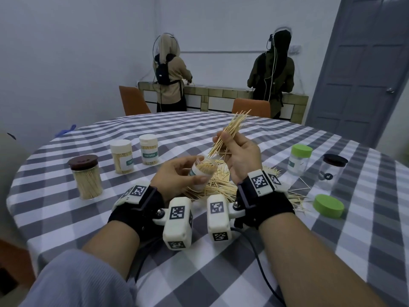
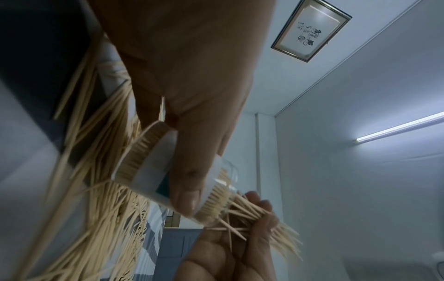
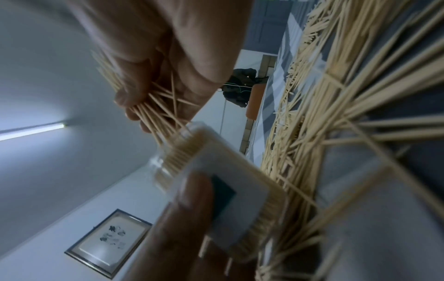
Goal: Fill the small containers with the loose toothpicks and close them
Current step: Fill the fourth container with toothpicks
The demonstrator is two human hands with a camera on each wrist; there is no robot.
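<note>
**Centrally placed: an open container being loaded with a toothpick bundle**

Centrally, a small clear plastic container with a white and green label [image 1: 202, 173] is held tilted above the desk [image 1: 221, 273] by the left hand [image 1: 177, 178], whose thumb and fingers [image 2: 185, 197] are curled round its wall. Its lidless mouth, already packed with toothpicks, is turned toward the right hand [image 1: 240, 156]. A fanned bundle of pale wooden toothpicks [image 1: 230, 131] is pinched between the right thumb and fingers [image 3: 129, 95], the lower tips lying at the container's rim. A loose heap of toothpicks [image 1: 219, 185] is spread on the grey and white checked cloth beneath both hands. Three filled, capped containers [image 1: 124, 159] are set to the left; a green-lidded jar [image 1: 298, 159], a black-lidded jar [image 1: 332, 170] and a detached round green lid [image 1: 328, 206] are set to the right.
</note>
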